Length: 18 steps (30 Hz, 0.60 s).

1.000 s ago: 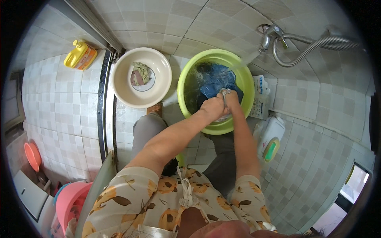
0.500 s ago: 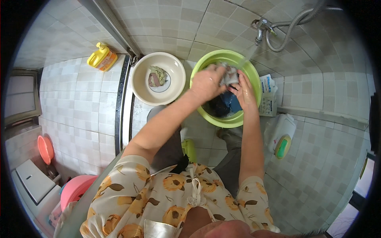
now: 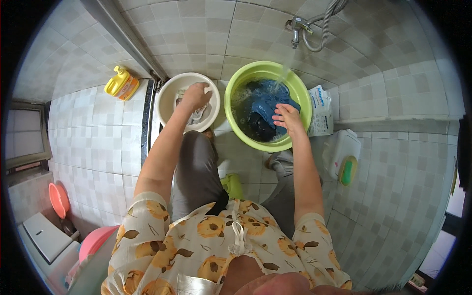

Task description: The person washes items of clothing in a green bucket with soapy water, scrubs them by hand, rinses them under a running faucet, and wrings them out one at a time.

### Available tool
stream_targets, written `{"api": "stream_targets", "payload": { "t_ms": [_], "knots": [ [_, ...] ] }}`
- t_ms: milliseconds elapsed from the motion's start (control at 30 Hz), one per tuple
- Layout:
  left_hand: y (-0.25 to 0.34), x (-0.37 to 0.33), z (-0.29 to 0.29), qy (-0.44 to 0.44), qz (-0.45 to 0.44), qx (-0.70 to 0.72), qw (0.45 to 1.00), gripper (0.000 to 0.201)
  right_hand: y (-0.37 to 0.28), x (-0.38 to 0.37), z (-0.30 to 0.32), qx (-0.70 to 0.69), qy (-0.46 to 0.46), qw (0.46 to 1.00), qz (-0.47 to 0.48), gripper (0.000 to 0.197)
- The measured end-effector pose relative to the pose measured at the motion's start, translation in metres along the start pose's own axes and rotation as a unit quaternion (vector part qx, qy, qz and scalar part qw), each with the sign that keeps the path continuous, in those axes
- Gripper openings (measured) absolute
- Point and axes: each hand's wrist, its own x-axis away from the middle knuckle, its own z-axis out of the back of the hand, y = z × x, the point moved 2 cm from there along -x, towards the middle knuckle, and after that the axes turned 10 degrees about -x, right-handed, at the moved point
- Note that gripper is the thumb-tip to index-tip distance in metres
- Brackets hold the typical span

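Note:
My left hand (image 3: 197, 96) is over the cream basin (image 3: 163, 105), fingers loosely apart, with nothing visible in its grasp. Beneath it lies a whitish-grey cloth (image 3: 200, 115), partly covered by the hand and forearm. Above the near right part of the green basin (image 3: 233, 125), my right hand (image 3: 289, 119) is open, its fingers stretched leftward. Blue cloth (image 3: 268, 102) rises out of the water there, beside a dark cloth (image 3: 259, 127) lower in the basin. Whether the right fingertips touch the blue cloth I cannot tell.
Water runs from the wall tap (image 3: 295, 37) into the green basin. A white packet (image 3: 320, 112) stands right of it, near a white container (image 3: 341, 147) and a green-and-yellow scrub brush (image 3: 348, 171). A yellow bottle (image 3: 121, 84) stands far left. A light-green stool (image 3: 232, 187) is between my legs.
My left hand has gone from the green basin to the cream one, and the whitish-grey cloth now lies there. My right hand has let go of it, uncovering the blue cloth.

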Motion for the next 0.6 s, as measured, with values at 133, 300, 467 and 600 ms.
{"api": "stream_targets", "payload": {
  "t_ms": [133, 300, 467, 600],
  "knots": [
    [0.066, -0.01, 0.002, 0.106, -0.068, 0.242, 0.962, 0.033, 0.001, 0.004, -0.005, 0.041, 0.017, 0.998, 0.046, 0.027],
    [0.131, 0.003, -0.028, 0.059, -0.087, 0.363, 0.926, 0.027, -0.038, 0.007, -0.013, 0.162, 0.025, 0.97, 0.182, 0.025],
    [0.127, 0.007, -0.041, 0.031, -0.102, 0.133, 0.985, 0.025, -0.133, 0.048, -0.036, 0.355, 0.145, 0.809, 0.445, 0.023],
    [0.123, 0.002, -0.033, 0.062, -0.086, 0.187, 0.977, 0.024, -0.181, 0.053, -0.069, 0.362, 0.165, 0.716, 0.574, 0.029]
  ]
}}
